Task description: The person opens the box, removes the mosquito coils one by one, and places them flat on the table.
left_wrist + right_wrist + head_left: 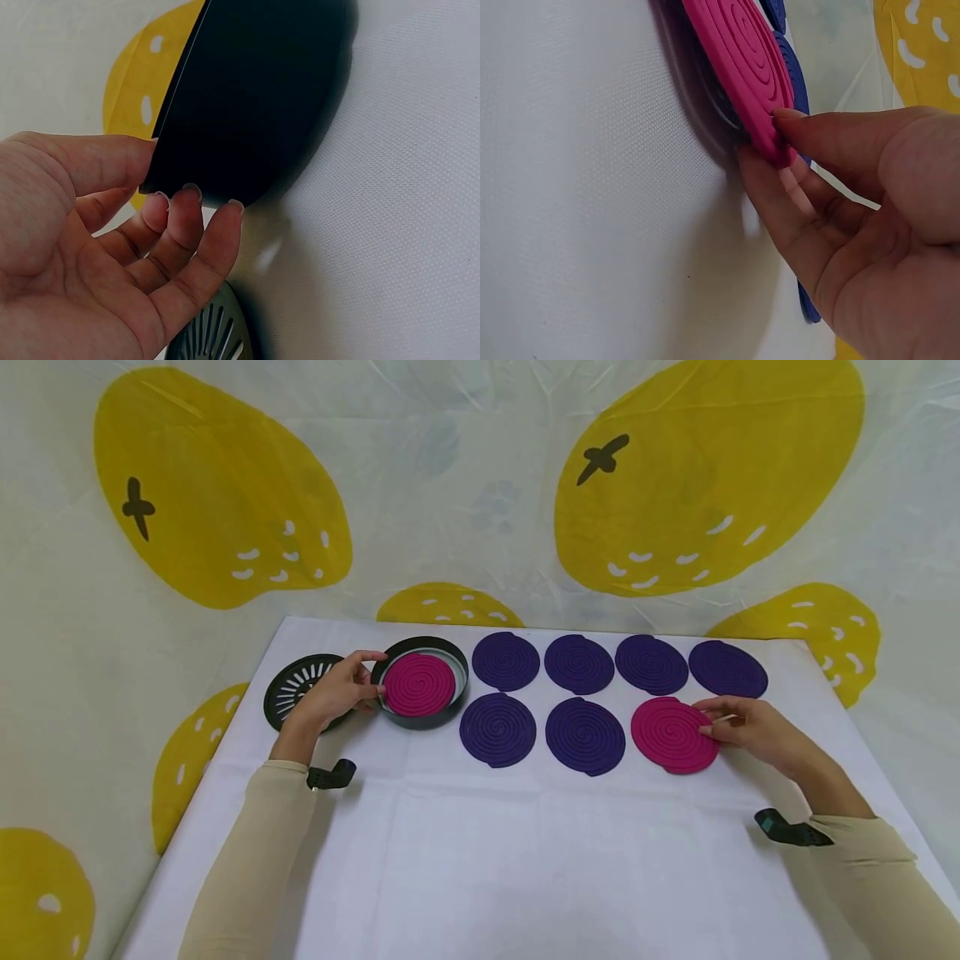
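At the left, my left hand (337,689) grips the near side of a round dark holder (423,722), thumb over its rim. Inside the holder lies a pink spiral coaster (418,685). In the left wrist view the holder's dark outer wall (262,90) fills the space beside my fingers. Over on the right, my right hand (757,731) pinches the right edge of another pink spiral coaster (671,735) between thumb and fingers. The right wrist view shows this pink coaster (742,67) slightly tilted, with a dark edge under it that I cannot identify.
Two rows of purple spiral coasters (506,662) lie between and behind the hands, several in all. A dark slotted round lid (288,689) lies left of the holder, partly behind my left hand. White cloth (525,860) covers the table; a lemon-print sheet (450,485) hangs behind.
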Available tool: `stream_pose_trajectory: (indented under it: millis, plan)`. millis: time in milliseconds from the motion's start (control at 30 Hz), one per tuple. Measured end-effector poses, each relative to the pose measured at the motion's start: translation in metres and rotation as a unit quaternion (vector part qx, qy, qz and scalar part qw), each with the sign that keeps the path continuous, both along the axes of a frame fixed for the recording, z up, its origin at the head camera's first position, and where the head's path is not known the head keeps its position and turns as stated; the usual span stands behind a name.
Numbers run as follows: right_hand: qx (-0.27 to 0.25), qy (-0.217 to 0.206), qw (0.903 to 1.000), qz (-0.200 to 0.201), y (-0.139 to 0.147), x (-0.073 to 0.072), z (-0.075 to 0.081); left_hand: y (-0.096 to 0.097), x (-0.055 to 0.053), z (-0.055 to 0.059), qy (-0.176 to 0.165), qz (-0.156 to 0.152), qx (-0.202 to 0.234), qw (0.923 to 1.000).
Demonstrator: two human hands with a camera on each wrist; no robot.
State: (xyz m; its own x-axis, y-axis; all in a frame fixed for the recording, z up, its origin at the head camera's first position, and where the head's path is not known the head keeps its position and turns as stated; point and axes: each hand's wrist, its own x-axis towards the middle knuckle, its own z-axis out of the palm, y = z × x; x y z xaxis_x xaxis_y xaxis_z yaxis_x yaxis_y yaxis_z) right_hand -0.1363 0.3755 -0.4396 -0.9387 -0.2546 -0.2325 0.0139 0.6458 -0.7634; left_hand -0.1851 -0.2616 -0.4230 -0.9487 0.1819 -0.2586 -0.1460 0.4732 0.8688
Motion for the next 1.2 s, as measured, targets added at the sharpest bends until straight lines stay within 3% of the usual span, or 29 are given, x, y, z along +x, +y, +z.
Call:
stream_pose_trajectory:
  millis: [167,500,767,1200]
  plan:
    - [0.011,0.01,0.9998,0.013,0.003,-0.003,0.003,0.0,-0.001,0.0,-0.003,0.0,-0.001,1.0]
    - [-0.035,0.015,0.999,0.024,0.003,-0.007,0.003,-0.001,0.002,0.006,-0.003,-0.013,0.02,0.9997]
    - [0.007,0.029,0.9994,0.016,-0.008,-0.013,0.019,-0.001,0.002,0.008,-0.011,-0.01,0.015,0.9998]
    - [0.003,0.061,0.9978,0.024,-0.05,-0.027,0.042,0.004,0.004,0.017,-0.017,-0.012,0.013,0.9997]
